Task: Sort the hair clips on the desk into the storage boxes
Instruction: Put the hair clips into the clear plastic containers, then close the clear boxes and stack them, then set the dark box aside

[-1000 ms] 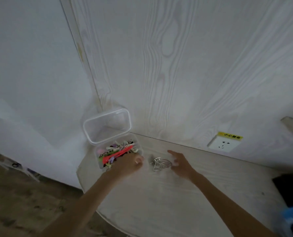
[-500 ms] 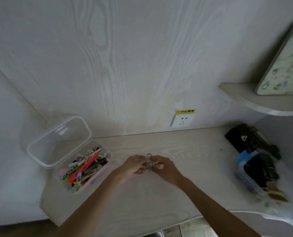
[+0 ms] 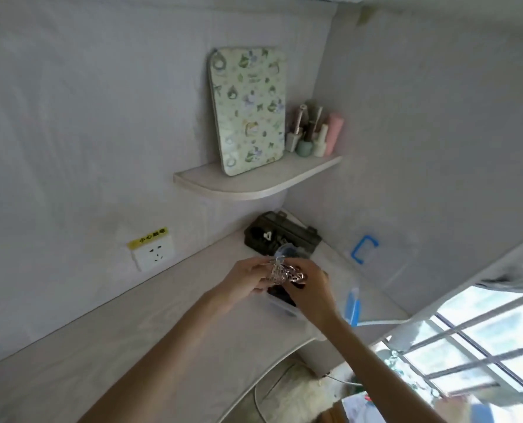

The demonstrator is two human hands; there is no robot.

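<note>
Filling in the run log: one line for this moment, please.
left hand: holds metal clips | right hand: holds same clips | over clear box by dark case

Count taken from the head view. Hands: two, the left hand (image 3: pixel 244 280) and the right hand (image 3: pixel 310 290), both pinching one cluster of metal hair clips (image 3: pixel 280 272) (individual clips too tangled to count). Clear storage box (image 3: pixel 280 303): one. Dark case (image 3: pixel 280 236): one. Wall socket (image 3: pixel 153 253): one. Shelf (image 3: pixel 238 186): one. Patterned board (image 3: pixel 248 108): one. Small bottles (image 3: pixel 312 138): roughly six, partly overlapping.
</note>
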